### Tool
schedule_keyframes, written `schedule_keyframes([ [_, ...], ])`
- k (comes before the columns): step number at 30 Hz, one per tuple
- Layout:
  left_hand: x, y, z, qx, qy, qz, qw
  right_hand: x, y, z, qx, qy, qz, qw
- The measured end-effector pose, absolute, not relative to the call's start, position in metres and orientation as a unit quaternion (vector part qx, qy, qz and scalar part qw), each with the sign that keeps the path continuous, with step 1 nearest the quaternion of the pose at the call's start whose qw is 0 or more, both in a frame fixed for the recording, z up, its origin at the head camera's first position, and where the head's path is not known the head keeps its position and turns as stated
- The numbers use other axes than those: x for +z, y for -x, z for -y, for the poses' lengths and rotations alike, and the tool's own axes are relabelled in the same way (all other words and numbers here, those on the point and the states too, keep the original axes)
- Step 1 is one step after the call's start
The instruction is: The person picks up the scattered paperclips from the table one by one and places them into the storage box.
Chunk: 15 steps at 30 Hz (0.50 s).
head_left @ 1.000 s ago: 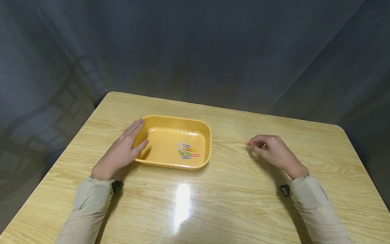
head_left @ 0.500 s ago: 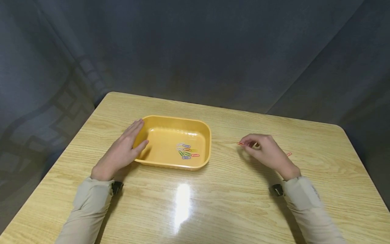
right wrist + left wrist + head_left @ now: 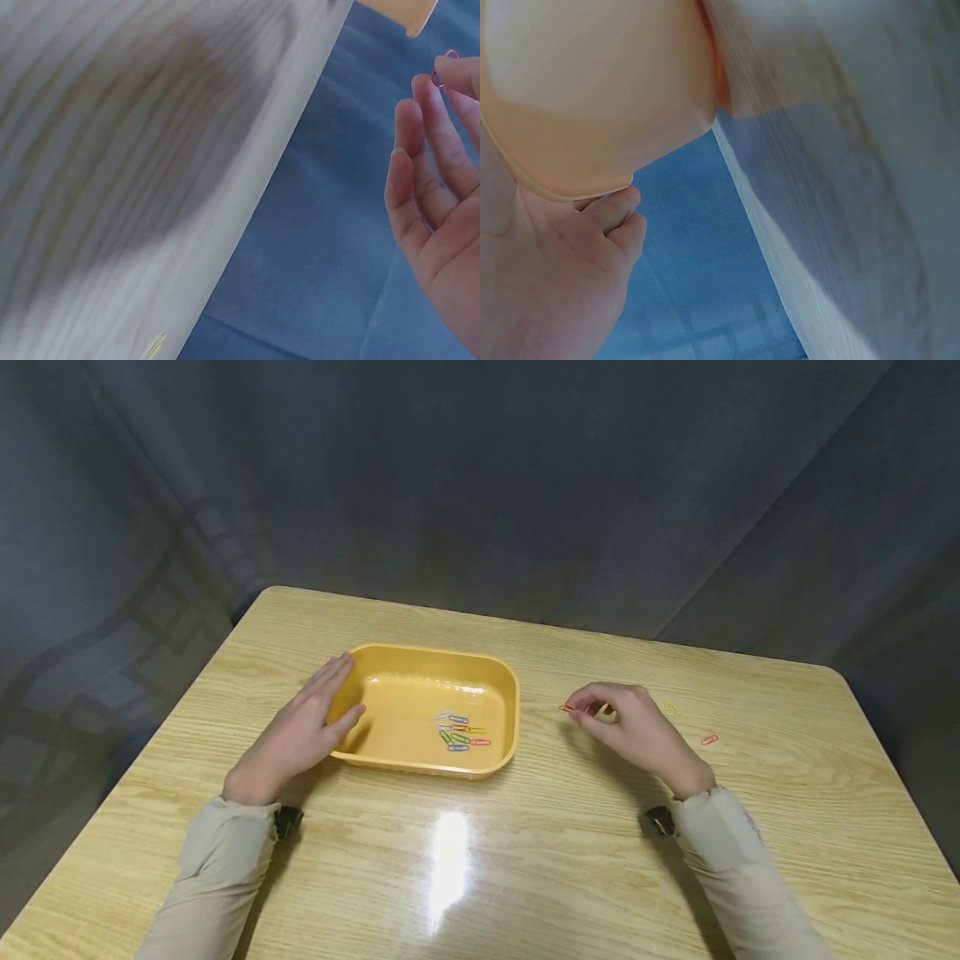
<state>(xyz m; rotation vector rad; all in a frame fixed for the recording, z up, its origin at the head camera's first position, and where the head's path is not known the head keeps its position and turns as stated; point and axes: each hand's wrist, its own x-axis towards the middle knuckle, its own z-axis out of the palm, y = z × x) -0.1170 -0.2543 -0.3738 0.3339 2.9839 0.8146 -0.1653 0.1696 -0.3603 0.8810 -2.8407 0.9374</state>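
My left hand (image 3: 296, 727) holds the left wall of a yellow plastic bin (image 3: 420, 768), fingers along the outside and thumb over the rim. In the left wrist view, the bin's wall (image 3: 607, 90) sits between thumb and fingers. A red paper clip (image 3: 566, 707) is pinched between thumb and fingertip of my right hand (image 3: 626, 722), above the table just right of the bin. Several coloured paper clips (image 3: 460, 739) lie on the bin floor, toward its right side.
Behind the right hand, a yellow paper clip (image 3: 670, 708) and a red paper clip (image 3: 709, 739) lie on the wooden table (image 3: 555, 860). A dark curtain (image 3: 480, 485) hangs beyond the table's far edge.
The right hand has moved left toward the bin with its red paper clip, uncovering the red and yellow clips on the table. The left hand and bin have stayed put.
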Motion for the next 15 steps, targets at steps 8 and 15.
schedule_keyframes([
  [8, -0.373, 0.116, 0.255, 0.265, -0.107, -0.958, 0.017, -0.355, 0.168, -0.149, 0.315, -0.29, 0.904, 0.015],
  [15, -0.373, 0.117, 0.255, 0.263, -0.106, -0.959, 0.019, -0.351, 0.17, -0.129, 0.328, -0.3, 0.895, 0.017],
])
